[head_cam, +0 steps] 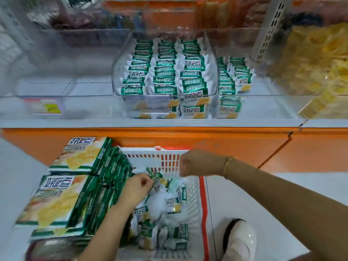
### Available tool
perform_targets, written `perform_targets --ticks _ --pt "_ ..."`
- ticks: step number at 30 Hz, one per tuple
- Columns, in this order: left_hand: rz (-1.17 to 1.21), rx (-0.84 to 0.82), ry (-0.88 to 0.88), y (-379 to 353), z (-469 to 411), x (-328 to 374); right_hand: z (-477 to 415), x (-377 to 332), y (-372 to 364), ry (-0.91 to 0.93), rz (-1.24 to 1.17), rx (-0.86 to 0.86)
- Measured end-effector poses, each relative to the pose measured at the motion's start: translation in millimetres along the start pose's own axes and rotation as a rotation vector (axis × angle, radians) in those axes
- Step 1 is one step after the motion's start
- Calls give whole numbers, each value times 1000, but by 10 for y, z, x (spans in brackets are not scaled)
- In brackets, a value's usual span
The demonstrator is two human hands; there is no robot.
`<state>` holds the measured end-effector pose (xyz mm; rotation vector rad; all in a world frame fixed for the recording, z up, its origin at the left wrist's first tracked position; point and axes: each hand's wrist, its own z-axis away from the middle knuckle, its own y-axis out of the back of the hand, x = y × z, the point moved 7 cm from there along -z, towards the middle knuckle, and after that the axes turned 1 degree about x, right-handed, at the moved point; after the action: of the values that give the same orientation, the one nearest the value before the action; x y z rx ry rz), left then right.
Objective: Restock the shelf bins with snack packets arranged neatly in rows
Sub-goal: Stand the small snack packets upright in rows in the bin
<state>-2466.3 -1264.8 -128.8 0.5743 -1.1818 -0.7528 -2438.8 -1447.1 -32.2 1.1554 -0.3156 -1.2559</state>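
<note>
Reaching into the basket (195, 185), the left hand (136, 187) pinched one green packet (155, 176) by its end near the far rim. That thin hold could have let it slip back into the loose pile, or dragged others along. The right hand (197, 163) hung loosely curled above the far rim; whether it held anything I could not tell. The middle bin (211, 53) already held three neat rows.

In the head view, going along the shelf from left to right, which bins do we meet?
Empty clear bins → full bin of green packets → partly filled bin of green packets → bin of yellow snacks.
</note>
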Motion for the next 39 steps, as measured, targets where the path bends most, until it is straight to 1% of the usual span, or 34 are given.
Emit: perform_targets --ticks 2,4,6,7,9,10,13,17,21,23,25,26,29,32,35,39 --pt "-81 -206 128 -331 82 -513 -220 49 -533 -51 78 -81" --pt "-134 -418 176 -622 256 -861 -397 79 -1032 -82 108 -171" --pt "-80 -612 219 -891 435 -1037 -534 118 -1476 -138 75 -260" --pt "-74 -672 228 -997 487 -1068 -594 129 -1642 -166 54 -277" --pt "-116 -711 216 -1103 498 -1072 -719 195 -1860 -259 19 -268" --pt "-140 -709 199 -1131 477 -1064 -793 231 -1929 -296 9 -246" --pt "-230 -675 151 -1151 402 -1083 -1031 283 -2083 -324 31 -167" --pt "-331 -671 194 -1165 379 -1164 -1181 356 -2329 -320 165 -162" --pt "-407 -680 247 -1180 373 -1173 -1240 457 -2423 -326 241 -154" --pt "-369 -673 274 -1170 370 -1195 -1245 468 -2467 -315 322 -197" --pt "-260 -655 305 -1151 364 -1214 -1234 438 -2468 -295 379 -239" --pt "-198 -640 321 -1134 360 -1221 -1237 424 -2453 -285 377 -232" --pt "-86 -575 340 -1054 363 -1203 -1222 386 -2425 -266 264 -221" --pt "-46 -532 361 -973 392 -1192 -1124 399 -2399 -324 110 -203" --pt "-15 -486 382 -906 403 -1163 -996 402 -2369 -357 115 -239" --pt "77 -333 413 -783 400 -1087 -904 286 -2240 -363 123 -231"
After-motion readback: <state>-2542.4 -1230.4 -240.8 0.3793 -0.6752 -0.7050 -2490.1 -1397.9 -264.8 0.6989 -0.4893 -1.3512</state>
